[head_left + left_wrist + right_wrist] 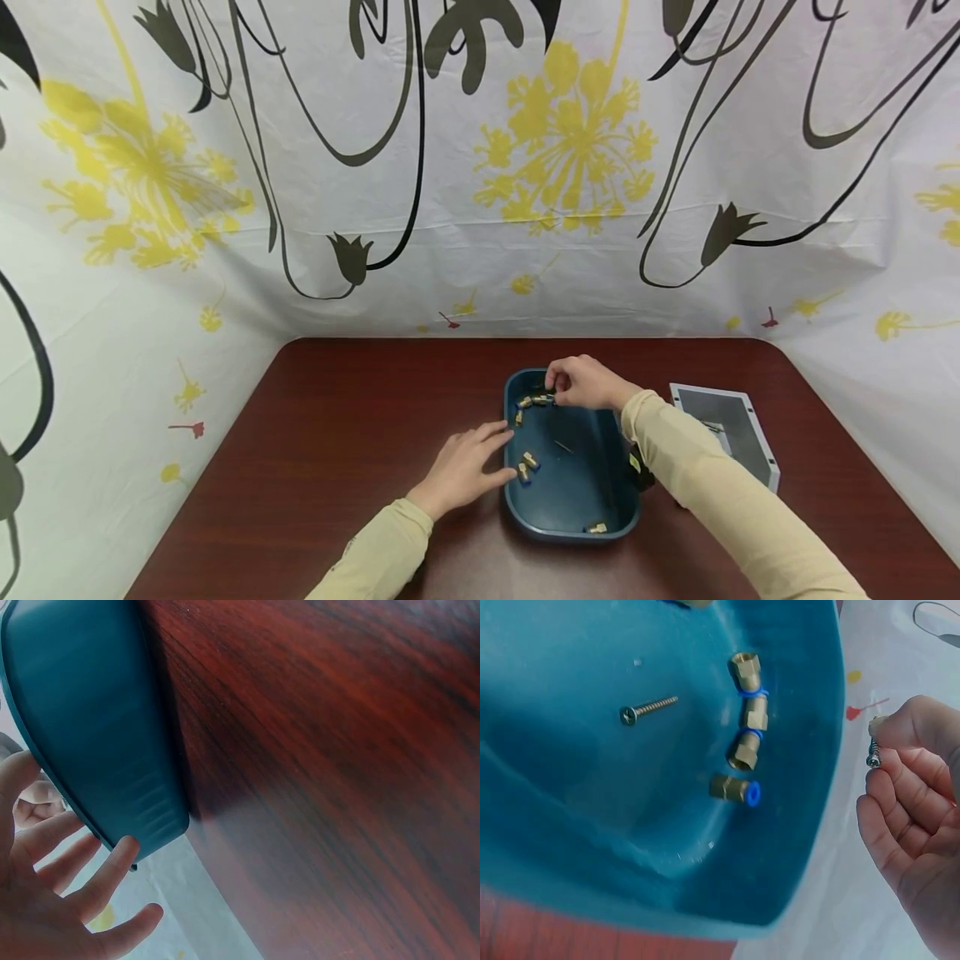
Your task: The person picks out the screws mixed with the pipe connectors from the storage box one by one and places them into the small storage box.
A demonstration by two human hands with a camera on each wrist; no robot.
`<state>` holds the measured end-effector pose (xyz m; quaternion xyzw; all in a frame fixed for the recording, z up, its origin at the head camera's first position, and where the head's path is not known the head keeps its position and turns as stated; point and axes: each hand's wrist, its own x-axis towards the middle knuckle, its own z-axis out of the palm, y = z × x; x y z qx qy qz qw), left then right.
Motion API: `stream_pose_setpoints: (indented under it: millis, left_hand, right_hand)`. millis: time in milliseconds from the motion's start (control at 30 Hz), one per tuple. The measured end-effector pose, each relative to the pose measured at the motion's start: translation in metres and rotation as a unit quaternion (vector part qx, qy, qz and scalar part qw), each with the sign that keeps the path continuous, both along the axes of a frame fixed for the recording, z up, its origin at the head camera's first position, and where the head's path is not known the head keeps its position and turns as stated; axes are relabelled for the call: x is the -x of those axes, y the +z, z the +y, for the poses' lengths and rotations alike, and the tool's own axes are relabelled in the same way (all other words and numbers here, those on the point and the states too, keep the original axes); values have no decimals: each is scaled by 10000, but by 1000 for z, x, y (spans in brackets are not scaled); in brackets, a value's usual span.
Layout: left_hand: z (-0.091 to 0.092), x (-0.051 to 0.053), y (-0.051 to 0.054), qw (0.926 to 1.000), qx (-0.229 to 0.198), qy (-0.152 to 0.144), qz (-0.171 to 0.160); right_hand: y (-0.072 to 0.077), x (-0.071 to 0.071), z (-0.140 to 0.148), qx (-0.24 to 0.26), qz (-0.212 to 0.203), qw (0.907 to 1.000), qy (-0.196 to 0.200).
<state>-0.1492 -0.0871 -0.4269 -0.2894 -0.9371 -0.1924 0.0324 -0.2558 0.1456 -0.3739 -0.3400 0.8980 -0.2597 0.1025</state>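
Note:
A blue plastic tray (pixel 573 492) stands on the table below both hands. Between thumb and fingertips, my right hand (pixel 588 382) pinches a small screw (pixel 874 754) over the tray's far end. My left hand (pixel 467 468) has its fingers spread along the tray's left rim, touching it. Inside the tray lies another screw (pixel 649 710). Several brass fittings with blue rings are in there too: a row (pixel 754 712) and a single fitting (pixel 733 790) at the far end, a pair (pixel 527 467) near the left wall, and one fitting (pixel 596 528) at the near end.
To the right of the tray sits a grey open box (pixel 750 446) with small pieces inside, partly covered by the right sleeve. A black object (pixel 641 471) with a yellow-green mark is beside the tray. Behind the brown table (pixel 375 433) hangs a patterned cloth (pixel 450 192).

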Motion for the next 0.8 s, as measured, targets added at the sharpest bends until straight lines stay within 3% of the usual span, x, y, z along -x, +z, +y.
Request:
stream_pose_setpoints:
  millis: [433, 800]
  left_hand:
    - [0, -1, -1, 10000, -3, -24, 35]
    - [-1, -1, -1, 10000, -35, -26, 8]
  right_hand:
    - [25, -6, 32, -125, 293, 9994, -144]
    - [29, -8, 65, -154, 581, 9977, -320]
